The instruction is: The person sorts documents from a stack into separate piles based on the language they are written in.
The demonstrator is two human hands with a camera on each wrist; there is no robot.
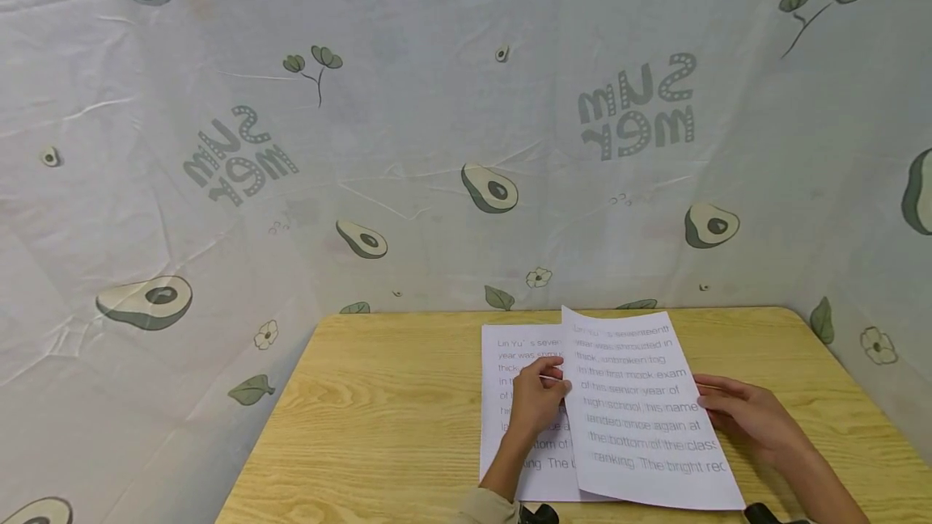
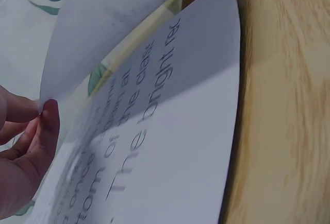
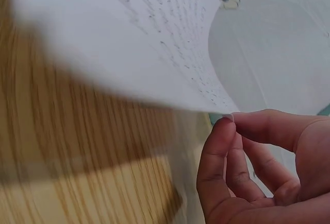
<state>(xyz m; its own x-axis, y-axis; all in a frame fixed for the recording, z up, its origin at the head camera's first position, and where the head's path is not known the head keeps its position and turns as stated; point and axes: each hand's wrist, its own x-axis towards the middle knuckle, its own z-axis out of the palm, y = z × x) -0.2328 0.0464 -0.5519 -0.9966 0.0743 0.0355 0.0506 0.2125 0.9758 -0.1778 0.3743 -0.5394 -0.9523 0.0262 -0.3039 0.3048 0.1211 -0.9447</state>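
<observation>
A printed sheet of paper (image 1: 641, 411) is held up off the table, slightly tilted, between both hands. My left hand (image 1: 537, 396) pinches its left edge between thumb and finger, as the left wrist view also shows at the hand (image 2: 26, 152). At the opposite edge, my right hand (image 1: 753, 419) pinches the sheet with thumb and index finger; the right wrist view shows this hand (image 3: 263, 167) close up. Beneath, a second printed sheet (image 1: 502, 459) lies on the table, its right part covered by the raised one. Both carry large lines of the same text.
The wooden table (image 1: 364, 411) extends to the left and right of the papers. Behind it hangs a pale cloth (image 1: 408, 120) printed with avocados, leaves and mirrored lettering, reaching down to the table's back edge.
</observation>
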